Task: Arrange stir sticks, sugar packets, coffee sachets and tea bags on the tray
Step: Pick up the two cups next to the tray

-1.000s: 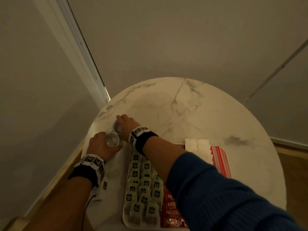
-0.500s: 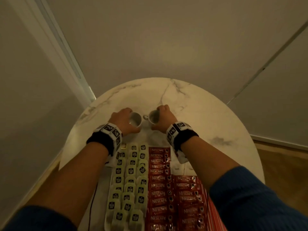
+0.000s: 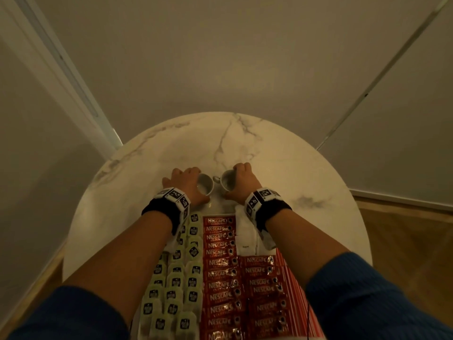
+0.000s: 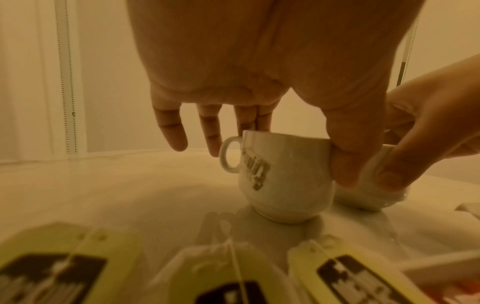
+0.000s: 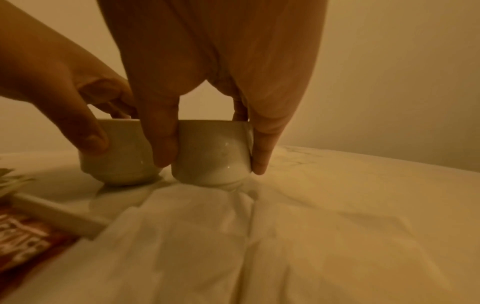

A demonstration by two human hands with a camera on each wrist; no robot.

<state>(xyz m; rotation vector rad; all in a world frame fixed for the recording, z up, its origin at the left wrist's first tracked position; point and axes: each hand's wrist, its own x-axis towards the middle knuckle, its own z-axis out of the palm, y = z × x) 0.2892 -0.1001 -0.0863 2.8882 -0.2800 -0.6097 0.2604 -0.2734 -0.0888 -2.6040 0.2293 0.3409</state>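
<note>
The tray (image 3: 221,209) was found on the marble table (image 3: 306,168), its long axis running away from the person. From left to right, tea bags (image 3: 182,278), coffee sachets (image 3: 220,266), sugar packets (image 3: 247,234) and striped stir sticks (image 3: 297,288) were laid in columns, presumably for sorting by kind. Beyond its far end, the left cup (image 3: 204,184) was gripped by the left hand (image 3: 183,185) and the right cup (image 3: 226,180) by the right hand (image 3: 242,180), seemingly to set them together.
</note>
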